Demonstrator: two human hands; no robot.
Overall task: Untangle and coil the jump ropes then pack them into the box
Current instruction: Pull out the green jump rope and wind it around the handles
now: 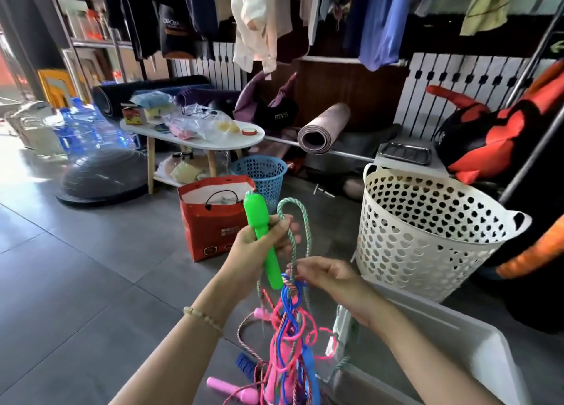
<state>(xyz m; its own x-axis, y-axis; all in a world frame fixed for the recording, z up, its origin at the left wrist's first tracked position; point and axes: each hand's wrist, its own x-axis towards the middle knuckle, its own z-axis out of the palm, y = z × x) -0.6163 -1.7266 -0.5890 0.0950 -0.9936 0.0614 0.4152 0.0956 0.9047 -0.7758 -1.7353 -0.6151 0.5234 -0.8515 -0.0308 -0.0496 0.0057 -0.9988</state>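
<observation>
Head view, centre of frame: the left hand (259, 247) grips a green handle (263, 230) upright, along with a loop of green-and-white braided rope (294, 211) that arches above its fingers. Just lower right, the right hand (329, 275) pinches the cords where they knot. Below both hands a tangle of pink and blue jump ropes (290, 328) hangs toward the floor (76, 282), with a pink handle (225, 388) at the bottom edge. The pale box (457, 337) sits at lower right, a white perforated basket (427, 230) beyond it.

floor: grey tiles (76, 282); white oval table (195, 140); hanging clothes (259, 20); sunlight at left
</observation>
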